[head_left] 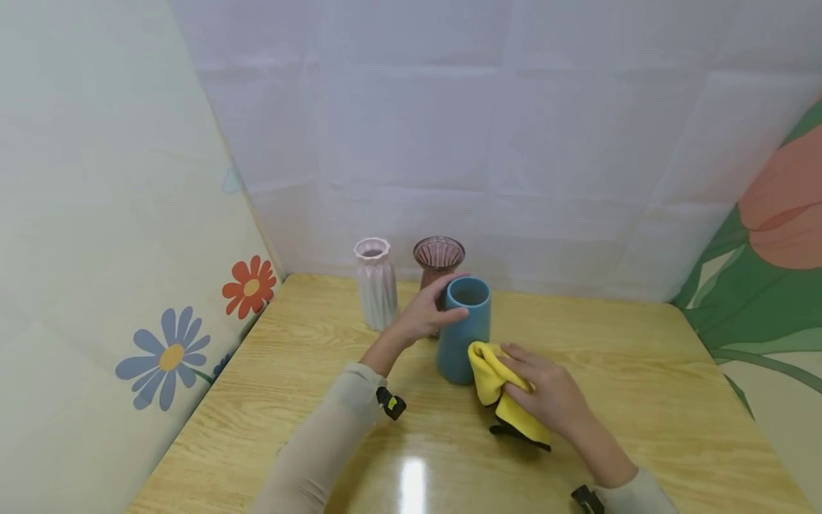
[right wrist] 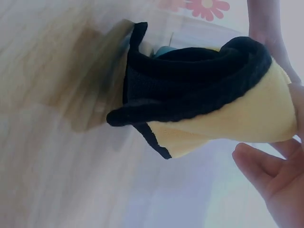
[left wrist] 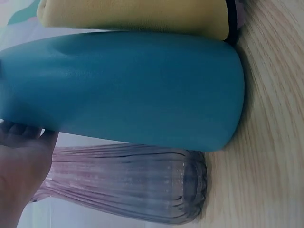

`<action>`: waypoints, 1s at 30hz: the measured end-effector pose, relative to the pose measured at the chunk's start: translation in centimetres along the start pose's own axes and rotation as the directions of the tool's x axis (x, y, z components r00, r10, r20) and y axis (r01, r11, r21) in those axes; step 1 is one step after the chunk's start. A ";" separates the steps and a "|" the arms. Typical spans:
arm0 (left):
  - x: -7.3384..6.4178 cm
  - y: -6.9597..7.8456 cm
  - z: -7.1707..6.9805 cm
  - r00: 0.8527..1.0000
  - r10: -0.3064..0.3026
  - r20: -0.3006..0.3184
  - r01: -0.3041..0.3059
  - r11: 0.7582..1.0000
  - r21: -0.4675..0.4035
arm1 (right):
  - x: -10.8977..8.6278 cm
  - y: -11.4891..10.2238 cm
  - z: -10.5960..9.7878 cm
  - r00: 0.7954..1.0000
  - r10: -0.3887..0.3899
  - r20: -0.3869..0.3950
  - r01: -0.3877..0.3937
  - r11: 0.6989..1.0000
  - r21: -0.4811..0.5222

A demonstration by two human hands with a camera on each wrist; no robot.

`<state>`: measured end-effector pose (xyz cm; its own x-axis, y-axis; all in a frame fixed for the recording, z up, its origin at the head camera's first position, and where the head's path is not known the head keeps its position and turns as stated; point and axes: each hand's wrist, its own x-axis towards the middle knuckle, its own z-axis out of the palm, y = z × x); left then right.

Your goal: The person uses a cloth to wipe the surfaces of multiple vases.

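Observation:
A blue vase (head_left: 464, 343) stands upright on the wooden table, its mouth facing up. My left hand (head_left: 424, 314) grips it near the rim, thumb on the near side and fingers behind. In my right hand (head_left: 548, 391) is a yellow cloth (head_left: 489, 375) with dark edging, bunched against the vase's lower right side. The right wrist view shows the cloth (right wrist: 266, 107) folded, its dark underside exposed and its edge hanging. Behind the blue vase is a ribbed pinkish glass vase (head_left: 439, 253), partly hidden by my left hand and the blue vase.
A pleated pink-and-white vase (head_left: 379, 293) stands left of the glass one. The wooden table (head_left: 616, 343) reaches back to a pale cloth backdrop (head_left: 578, 143). Flower-printed sheets (head_left: 128, 235) hang at the sides.

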<state>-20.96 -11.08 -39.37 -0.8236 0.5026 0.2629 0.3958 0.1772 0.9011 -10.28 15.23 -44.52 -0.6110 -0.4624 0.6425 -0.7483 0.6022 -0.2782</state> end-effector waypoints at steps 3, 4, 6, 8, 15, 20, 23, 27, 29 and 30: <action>0.3 0.2 0.3 1.000 -0.007 -0.014 0.007 1.000 -0.011 | 0.1 0.3 -0.5 1.000 -0.006 -0.004 0.006 0.999 -0.032; 0.4 0.3 0.4 1.000 -0.010 -0.021 0.010 1.000 -0.014 | 0.2 0.4 -0.7 1.000 -0.007 -0.003 0.007 0.999 -0.041; 0.6 0.4 0.7 0.999 -0.013 -0.034 0.012 1.000 -0.015 | 0.2 0.6 -1.0 1.000 -0.005 0.000 0.005 0.999 -0.053; 0.9 0.4 1.0 0.999 -0.012 -0.050 0.012 1.000 -0.011 | 0.2 0.8 -1.3 1.000 0.001 0.003 0.000 0.998 -0.057; 1.4 0.3 1.8 0.995 -0.018 -0.097 0.020 1.000 0.021 | -0.1 1.6 -2.2 0.999 0.035 -0.012 -0.036 0.996 -0.079; 2.0 0.1 2.0 0.994 -0.021 -0.111 0.029 0.998 0.064 | -0.2 2.3 -2.8 0.999 0.044 -0.022 -0.047 0.993 -0.106; 2.2 0.1 2.1 0.993 -0.031 -0.117 0.041 0.996 0.084 | -0.2 2.8 -3.1 0.999 0.042 -0.028 -0.045 0.990 -0.131; 2.5 0.2 2.4 0.990 -0.051 -0.129 0.062 0.995 0.082 | -0.2 3.1 -3.7 0.998 0.060 -0.029 -0.064 0.984 -0.168; 2.7 0.2 2.5 0.989 -0.055 -0.136 0.066 0.995 0.074 | -0.2 3.2 -4.0 0.997 0.071 -0.032 -0.076 0.981 -0.179; 2.7 0.2 2.6 0.988 -0.060 -0.140 0.070 0.995 0.073 | -0.2 3.3 -4.2 0.996 0.079 -0.033 -0.084 0.980 -0.183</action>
<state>-22.12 -7.51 -39.39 -0.8945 0.3675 0.2546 0.3656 0.2736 0.8897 -11.56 20.03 -42.59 -0.6596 -0.3912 0.6417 -0.6344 0.7477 -0.1963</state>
